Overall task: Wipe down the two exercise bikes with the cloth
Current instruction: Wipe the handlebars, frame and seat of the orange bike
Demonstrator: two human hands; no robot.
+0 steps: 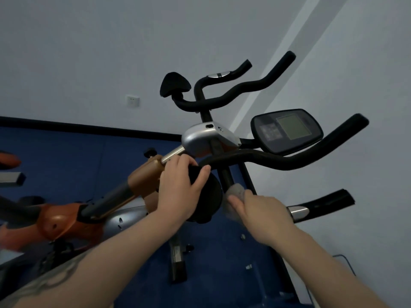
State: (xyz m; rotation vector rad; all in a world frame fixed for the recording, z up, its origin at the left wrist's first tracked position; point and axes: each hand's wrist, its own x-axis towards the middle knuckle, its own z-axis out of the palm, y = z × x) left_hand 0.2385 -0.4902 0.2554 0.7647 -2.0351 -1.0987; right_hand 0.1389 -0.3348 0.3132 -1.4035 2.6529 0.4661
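Observation:
An orange and silver exercise bike [66,221] fills the middle of the head view, tilted, with black handlebars [289,162] and a dark console screen [287,130]. My left hand [180,187] grips a black padded elbow rest [211,196] on the handlebar. My right hand [260,210] holds a grey cloth [236,190] pressed against the black stem just right of that pad. A second set of black handlebars [244,90] with another pad [174,84] rises behind; I cannot tell whether it belongs to a second bike.
Blue floor mat [66,152] lies under the bikes, edged in black against a pale wall with a socket [133,101]. Part of another orange machine [9,162] shows at the far left. A black cable [343,261] runs along the wall at lower right.

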